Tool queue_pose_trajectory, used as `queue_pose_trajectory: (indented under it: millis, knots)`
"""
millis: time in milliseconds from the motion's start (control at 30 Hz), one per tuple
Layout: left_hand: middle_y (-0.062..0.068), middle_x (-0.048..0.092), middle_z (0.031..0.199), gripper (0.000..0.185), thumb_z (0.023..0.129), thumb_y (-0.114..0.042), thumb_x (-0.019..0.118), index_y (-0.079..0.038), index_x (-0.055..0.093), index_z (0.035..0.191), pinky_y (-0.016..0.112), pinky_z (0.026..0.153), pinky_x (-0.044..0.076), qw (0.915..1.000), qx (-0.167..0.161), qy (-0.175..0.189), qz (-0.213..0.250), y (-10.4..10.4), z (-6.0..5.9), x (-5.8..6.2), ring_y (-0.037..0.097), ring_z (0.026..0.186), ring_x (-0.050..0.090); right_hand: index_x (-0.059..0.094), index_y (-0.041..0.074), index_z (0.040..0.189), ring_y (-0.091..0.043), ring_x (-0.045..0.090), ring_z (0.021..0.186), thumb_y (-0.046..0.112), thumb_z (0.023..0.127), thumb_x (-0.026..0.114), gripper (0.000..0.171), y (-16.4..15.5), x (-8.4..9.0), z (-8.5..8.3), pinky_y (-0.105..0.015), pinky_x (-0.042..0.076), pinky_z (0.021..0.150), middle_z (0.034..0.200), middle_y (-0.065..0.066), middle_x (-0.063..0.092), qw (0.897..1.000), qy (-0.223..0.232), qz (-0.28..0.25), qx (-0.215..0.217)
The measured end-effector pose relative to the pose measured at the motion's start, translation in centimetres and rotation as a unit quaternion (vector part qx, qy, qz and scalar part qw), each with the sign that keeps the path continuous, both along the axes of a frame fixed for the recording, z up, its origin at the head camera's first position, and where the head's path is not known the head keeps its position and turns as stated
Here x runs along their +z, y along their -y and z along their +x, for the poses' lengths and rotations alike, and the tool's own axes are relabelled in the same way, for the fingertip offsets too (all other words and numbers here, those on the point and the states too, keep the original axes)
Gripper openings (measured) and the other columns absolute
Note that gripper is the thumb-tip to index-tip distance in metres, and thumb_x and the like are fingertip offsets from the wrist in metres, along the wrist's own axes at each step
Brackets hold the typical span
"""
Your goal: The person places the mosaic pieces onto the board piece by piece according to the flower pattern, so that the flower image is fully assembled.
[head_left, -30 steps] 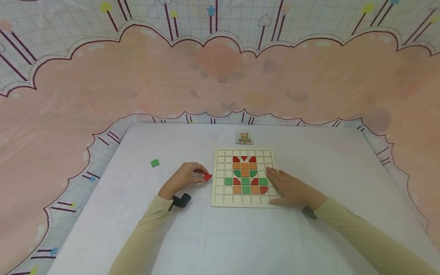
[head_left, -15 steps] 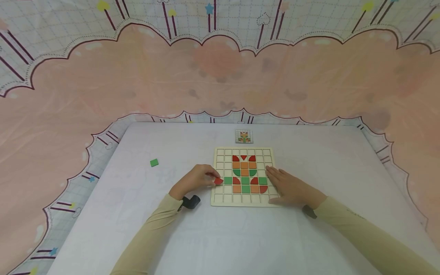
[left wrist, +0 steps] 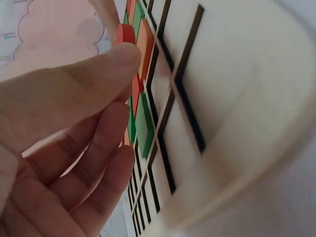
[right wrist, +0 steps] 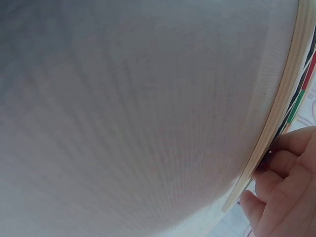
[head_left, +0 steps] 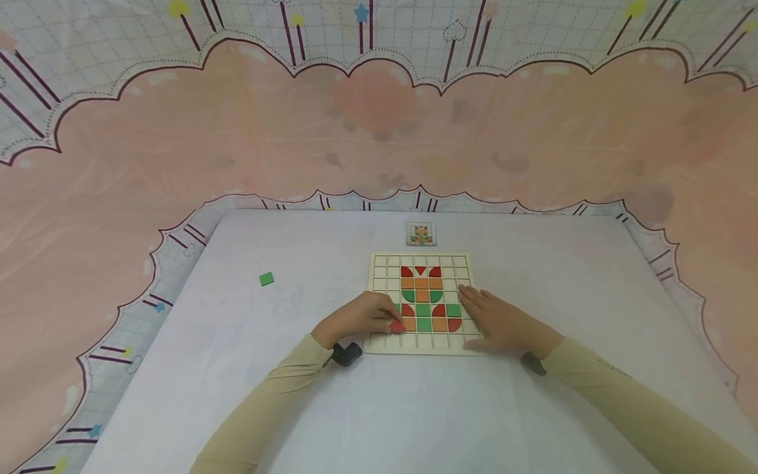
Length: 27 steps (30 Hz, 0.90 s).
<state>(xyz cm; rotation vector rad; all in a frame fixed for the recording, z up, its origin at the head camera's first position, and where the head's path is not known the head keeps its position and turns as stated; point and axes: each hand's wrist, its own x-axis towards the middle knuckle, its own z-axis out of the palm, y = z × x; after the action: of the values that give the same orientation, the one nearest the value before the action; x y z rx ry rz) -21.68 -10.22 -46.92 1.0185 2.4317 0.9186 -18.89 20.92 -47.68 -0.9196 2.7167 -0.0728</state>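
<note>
A wooden grid board [head_left: 379, 343] carries a pattern of red, orange and green tiles. My left hand [head_left: 358, 315] is over its left side and pinches a red rounded tile [head_left: 397, 326] between thumb and fingertips. In the left wrist view, that red tile [left wrist: 125, 33] shows beyond the thumb, just left of an orange tile [left wrist: 145, 47]. The left hand partly covers a green tile at the pattern's left end. My right hand [head_left: 506, 326] rests on the board's right edge, fingers extended over it. The right wrist view shows its fingers [right wrist: 286, 160] against the wooden edge.
One loose green square tile [head_left: 266, 279] lies on the white tabletop [head_left: 237, 250] to the left. Behind the board lies a small pattern card [head_left: 421, 234]. A patterned cloth [head_left: 379, 145] hangs beyond the table's far edge.
My left hand has carried the red tile rightward and toward me, from beside the board to over its lower left squares. My right hand stays in place.
</note>
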Motion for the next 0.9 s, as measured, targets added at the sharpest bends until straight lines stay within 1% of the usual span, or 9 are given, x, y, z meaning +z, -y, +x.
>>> queue_pose_trajectory:
  millis: [167,300,433,533,633,733,833,900]
  knots:
    - [0.003,0.068,0.094,0.020,0.078,-0.002,0.072,-0.006,0.073,0.098,0.021,0.077,0.050,0.9996,-0.019,-0.014,-0.018,-0.27,-0.04,0.06,0.012,0.086,0.059,0.016,0.003,0.150,-0.029,0.013,0.146,0.067,0.083,0.050,0.099,0.05,-0.06,-0.07,-0.046,0.021,0.117,0.158,-0.013,0.013,1.000,0.002,0.000,0.000]
    - [0.002,0.068,0.096,0.019,0.080,0.001,0.069,-0.007,0.073,0.097,0.021,0.080,0.051,0.9989,-0.013,-0.025,-0.038,-0.03,-0.30,0.00,0.012,0.092,0.062,0.017,0.003,0.150,-0.029,0.014,0.146,0.067,0.083,0.051,0.098,0.03,-0.13,-0.08,-0.046,0.020,0.117,0.158,-0.013,0.013,1.000,0.001,0.002,0.001]
    - [0.002,0.068,0.095,0.018,0.082,0.002,0.067,-0.008,0.074,0.096,0.021,0.080,0.052,0.9989,-0.003,-0.018,-0.044,0.05,-0.63,-0.04,0.013,0.093,0.063,0.017,0.002,0.149,-0.029,0.014,0.146,0.066,0.083,0.051,0.098,-0.02,-0.13,-0.06,-0.046,0.020,0.117,0.158,-0.013,0.014,1.000,-0.001,0.001,0.000]
    - [0.002,0.067,0.095,0.021,0.081,0.003,0.067,-0.008,0.074,0.097,0.021,0.080,0.052,0.9985,-0.004,-0.013,-0.052,-0.13,-0.78,0.00,0.014,0.094,0.062,0.017,0.003,0.150,-0.030,0.014,0.146,0.066,0.083,0.051,0.098,-0.05,-0.13,-0.07,-0.046,0.020,0.117,0.158,-0.013,0.013,1.000,-0.002,0.001,0.000]
    - [0.003,0.067,0.097,0.026,0.078,0.007,0.068,-0.008,0.074,0.098,0.023,0.081,0.051,0.9982,-0.004,-0.016,-0.058,-0.32,-0.80,0.17,0.014,0.094,0.061,0.016,0.003,0.150,-0.029,0.014,0.146,0.066,0.083,0.051,0.098,-0.01,-0.05,-0.04,-0.046,0.020,0.117,0.158,-0.013,0.013,1.000,0.000,-0.003,0.001]
    - [0.003,0.067,0.096,0.024,0.076,0.007,0.070,-0.008,0.074,0.093,0.026,0.081,0.051,0.9977,0.015,-0.021,-0.063,-0.44,-0.64,0.43,0.014,0.091,0.060,0.018,0.001,0.149,-0.030,0.015,0.146,0.065,0.083,0.052,0.098,0.00,0.04,0.07,-0.047,0.021,0.116,0.158,-0.014,0.015,1.000,-0.002,-0.006,0.005]
    - [0.002,0.066,0.092,0.015,0.076,0.001,0.074,-0.009,0.073,0.086,0.027,0.080,0.050,0.9963,0.040,-0.028,-0.071,-0.47,-0.58,0.48,0.012,0.085,0.057,0.018,0.001,0.149,-0.030,0.015,0.146,0.065,0.084,0.051,0.097,0.02,0.13,0.13,-0.046,0.021,0.117,0.158,-0.014,0.015,1.000,-0.002,-0.005,0.006]
    - [0.001,0.065,0.089,0.010,0.076,-0.002,0.075,-0.010,0.072,0.083,0.026,0.078,0.049,0.9953,0.048,-0.033,-0.077,-0.48,-0.62,0.40,0.011,0.082,0.054,0.018,0.001,0.149,-0.030,0.015,0.146,0.064,0.084,0.052,0.097,0.01,0.17,0.12,-0.046,0.021,0.117,0.158,-0.014,0.014,1.000,-0.003,-0.005,0.005]
